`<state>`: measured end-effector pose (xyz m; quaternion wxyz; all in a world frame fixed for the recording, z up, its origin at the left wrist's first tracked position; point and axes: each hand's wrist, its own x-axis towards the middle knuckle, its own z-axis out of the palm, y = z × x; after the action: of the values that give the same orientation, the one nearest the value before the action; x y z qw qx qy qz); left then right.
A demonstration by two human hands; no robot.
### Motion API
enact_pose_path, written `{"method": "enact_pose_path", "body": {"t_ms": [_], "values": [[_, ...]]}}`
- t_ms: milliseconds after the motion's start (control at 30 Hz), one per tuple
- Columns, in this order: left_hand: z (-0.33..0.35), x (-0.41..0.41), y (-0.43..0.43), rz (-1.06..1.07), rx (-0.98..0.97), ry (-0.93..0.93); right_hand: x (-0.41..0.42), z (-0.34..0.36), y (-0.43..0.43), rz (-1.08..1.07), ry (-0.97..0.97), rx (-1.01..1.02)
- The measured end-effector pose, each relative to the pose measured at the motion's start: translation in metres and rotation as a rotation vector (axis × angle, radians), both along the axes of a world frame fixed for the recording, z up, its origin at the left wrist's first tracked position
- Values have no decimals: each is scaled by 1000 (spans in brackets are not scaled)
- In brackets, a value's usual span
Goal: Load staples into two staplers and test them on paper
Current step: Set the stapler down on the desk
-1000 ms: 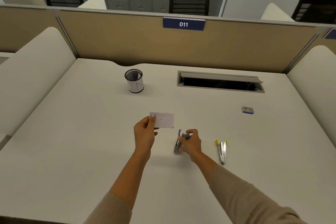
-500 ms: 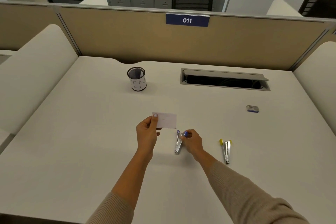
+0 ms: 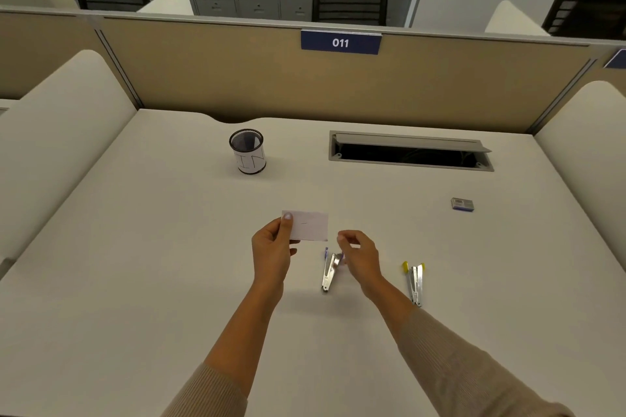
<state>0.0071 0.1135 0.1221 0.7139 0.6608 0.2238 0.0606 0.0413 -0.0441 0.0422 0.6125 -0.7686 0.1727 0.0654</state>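
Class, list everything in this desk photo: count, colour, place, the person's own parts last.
desk: one, cream, under everything
paper slip: one, white, above desk centre
purple-tipped stapler: one, silver, below slip
yellow-tipped stapler: one, silver, further right
staple box: one, grey-blue, far right
mesh cup: one, black, back left
cable hatch: one, grey, back right
sign 011: one, blue, on partition
chairs: three, black, behind partition
left grip: one, pinches slip's left edge
right grip: one, loosely curled, above purple-tipped stapler

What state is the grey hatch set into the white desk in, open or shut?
Open: the grey metal cable hatch has its flap tilted up, exposing the dark recess beneath.
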Motion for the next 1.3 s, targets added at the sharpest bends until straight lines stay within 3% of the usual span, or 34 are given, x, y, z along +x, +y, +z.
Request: {"method": "enact_pose_path", "body": {"t_ms": [200, 400, 567, 733, 867, 1033, 1300], "values": [[11, 3, -8, 6, 22, -49, -7, 70, 8, 42, -32, 280], [29, 5, -20, -7, 77, -158, -23, 113, 9, 96, -138, 364], [43, 7, -30, 1, 146, -243, -30, 134, 4, 20, -310, 287], [62, -2, -38, 189, 452, -459, -34, 150, 0, -108, -477, 185], [82, -13, -43, 40, 585, -602, -40, 166, -2, -174, -735, 41], [106, -28, -55, -200, 294, -519, -48, 177, -8, -103, -1159, -332], [121, -37, -62, -179, 142, -526, -54, 185, -12, -94, -1277, -583]]}}
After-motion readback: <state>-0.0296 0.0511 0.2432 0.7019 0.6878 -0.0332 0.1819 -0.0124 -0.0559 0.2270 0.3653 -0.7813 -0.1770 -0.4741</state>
